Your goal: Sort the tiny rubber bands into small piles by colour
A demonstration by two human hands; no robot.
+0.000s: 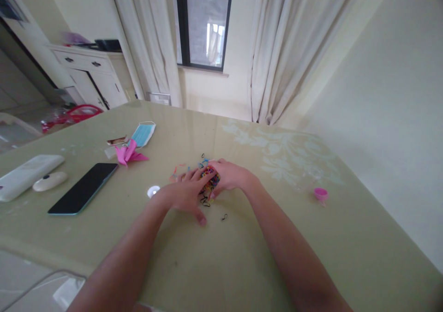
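Observation:
A dense bunch of small multicoloured rubber bands point(212, 179) sits between my two hands, seemingly in a small round container whose walls are mostly hidden. My right hand point(228, 175) curls around its right side. Spread low over the table, my left hand point(187, 193) has its fingers stretched across loose bands on the left, its thumb pointing toward me. Several black bands point(205, 202) lie just below the bunch, and blue ones point(204, 162) lie above it. One dark band point(224, 217) rests apart, nearer to me. A white round lid-like piece point(153, 191) lies beside my left wrist.
On the left of the glossy table point(242, 266) are a phone point(85, 189), a white oval case point(50, 182), a long white device point(29, 176), a pink folded paper crane point(129, 153) and a blue face mask point(143, 135). A small pink cup point(321, 194) stands at right.

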